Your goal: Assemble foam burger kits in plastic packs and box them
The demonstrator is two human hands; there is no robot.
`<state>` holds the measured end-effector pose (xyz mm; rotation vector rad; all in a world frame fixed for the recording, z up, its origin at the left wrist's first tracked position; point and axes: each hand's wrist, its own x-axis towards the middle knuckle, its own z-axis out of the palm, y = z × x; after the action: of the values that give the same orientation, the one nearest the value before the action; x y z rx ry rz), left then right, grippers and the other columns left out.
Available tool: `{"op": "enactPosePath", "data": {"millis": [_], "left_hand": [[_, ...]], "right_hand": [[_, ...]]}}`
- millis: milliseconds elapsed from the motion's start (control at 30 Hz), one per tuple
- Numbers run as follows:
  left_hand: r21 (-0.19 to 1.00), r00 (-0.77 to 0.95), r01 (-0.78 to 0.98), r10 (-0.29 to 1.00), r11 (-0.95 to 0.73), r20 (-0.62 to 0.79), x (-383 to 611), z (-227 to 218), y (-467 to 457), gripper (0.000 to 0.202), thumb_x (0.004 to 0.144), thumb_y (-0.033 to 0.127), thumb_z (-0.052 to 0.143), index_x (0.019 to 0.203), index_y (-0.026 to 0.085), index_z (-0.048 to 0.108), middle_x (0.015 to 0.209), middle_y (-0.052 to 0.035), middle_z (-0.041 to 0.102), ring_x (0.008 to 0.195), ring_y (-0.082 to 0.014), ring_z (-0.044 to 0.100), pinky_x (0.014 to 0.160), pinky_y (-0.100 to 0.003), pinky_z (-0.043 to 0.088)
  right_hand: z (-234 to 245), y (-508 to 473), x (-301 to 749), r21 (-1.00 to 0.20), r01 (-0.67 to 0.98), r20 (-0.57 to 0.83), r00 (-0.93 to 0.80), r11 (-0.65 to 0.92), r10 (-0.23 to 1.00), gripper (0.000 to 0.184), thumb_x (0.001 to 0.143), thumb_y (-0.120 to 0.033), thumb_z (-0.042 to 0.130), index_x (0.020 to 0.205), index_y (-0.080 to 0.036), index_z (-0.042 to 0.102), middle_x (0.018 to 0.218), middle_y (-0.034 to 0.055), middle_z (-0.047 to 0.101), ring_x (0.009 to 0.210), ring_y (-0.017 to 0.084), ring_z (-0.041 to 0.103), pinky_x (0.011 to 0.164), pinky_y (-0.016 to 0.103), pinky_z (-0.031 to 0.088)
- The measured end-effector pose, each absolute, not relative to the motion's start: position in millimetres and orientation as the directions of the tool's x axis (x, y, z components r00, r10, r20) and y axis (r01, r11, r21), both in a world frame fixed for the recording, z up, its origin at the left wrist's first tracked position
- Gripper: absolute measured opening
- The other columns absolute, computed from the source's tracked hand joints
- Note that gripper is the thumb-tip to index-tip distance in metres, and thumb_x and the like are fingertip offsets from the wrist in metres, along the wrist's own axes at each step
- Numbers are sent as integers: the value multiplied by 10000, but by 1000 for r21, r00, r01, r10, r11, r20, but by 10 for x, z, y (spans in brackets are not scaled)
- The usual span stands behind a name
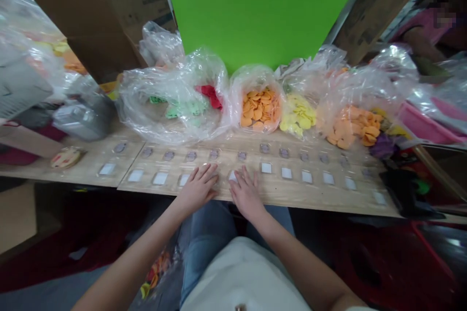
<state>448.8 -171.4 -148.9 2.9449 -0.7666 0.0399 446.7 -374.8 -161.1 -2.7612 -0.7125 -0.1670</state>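
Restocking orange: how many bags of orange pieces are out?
2: one centre bag, left of the yellow pieces; one right bag. Blurred far-left bags may hide more.

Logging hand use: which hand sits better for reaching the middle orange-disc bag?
Probably right: the right hand lies flat almost straight below the middle orange-disc bag; the left hand sits further left.
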Motion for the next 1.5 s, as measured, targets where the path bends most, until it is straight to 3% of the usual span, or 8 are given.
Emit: {"op": "enactPosePath", "data": {"millis": [267,467,533,700,833,1033,1267,1500], "left_hand": [[92,884,-454,-435,-886,171,4472,-1398,-1709,561,777,462,522,1246,163,448,1435,-162,302,1338,-306,214,1043,-524,214],[216,737,-676,-652,-704,178,4817,-1337,-2724,450,853,394,431,1257,197,442,1386,-113,401,1308,-238,301,1053,-439,258],[247,673,-736,-720,-631,169,4967,-1336,-3195,496,847,389,450,1308,216,393,1415,-108,360,1321,-238,275,1058,-440,248],[230,637,-762,-765,-605,96,5127,-1442,-3850,450,804,406,527,1228,257,500,1406,-100,376,1333,-312,220,1026,-519,248],[159,656,-751,-750,-640,80,5007,-1556,-3774,410,800,393,529,1174,225,549,1377,-105,417,1340,-335,184,1029,-544,223],[79,694,-719,-707,-690,140,4803,-1583,-3667,443,781,437,535,1166,219,565,1356,-120,442,1331,-349,208,1047,-571,154],[74,710,-689,-651,-721,269,4684,-1560,-3675,515,774,491,513,1215,226,534,1367,-118,431,1304,-343,281,1027,-574,200],[122,651,-749,-691,-651,313,4753,-1368,-3853,475,806,441,493,1264,316,474,1391,-54,409,1294,-291,323,1000,-523,319]], "right_hand": [[-1451,-3990,4463,-258,540,238,839,-801,489,377,882,-358,441,1238,-241,491,1368,60,423,1352,256,162,1078,522,106],[-1404,-5218,4564,-163,-28,300,951,-986,-77,342,899,-325,402,1179,-192,546,1278,96,505,1297,300,267,1048,522,166],[-1415,-5531,4557,-136,-137,305,937,-981,-173,335,892,-342,421,1152,-183,561,1206,110,552,1271,313,303,1031,534,182],[-1487,-5683,4453,-120,-63,242,966,-991,-91,277,891,-375,425,1011,-216,618,1101,74,610,1275,297,306,1047,552,101],[-1483,-5825,4461,-165,66,249,968,-984,23,298,898,-406,401,1066,-263,601,1183,35,578,1304,248,274,1075,512,63],[-1422,-6630,4631,-118,-354,224,901,-928,-372,361,892,-437,391,1100,-237,608,1317,118,453,1299,345,250,1004,580,165],[-1427,-6774,4338,-123,-212,119,967,-970,-226,328,891,-453,387,1046,-274,615,1132,56,586,1269,300,323,1035,576,111],[-1248,-6787,4255,-147,-173,64,981,-974,-184,328,884,-459,386,1081,-304,598,1187,48,577,1248,292,368,1015,561,208]]}}
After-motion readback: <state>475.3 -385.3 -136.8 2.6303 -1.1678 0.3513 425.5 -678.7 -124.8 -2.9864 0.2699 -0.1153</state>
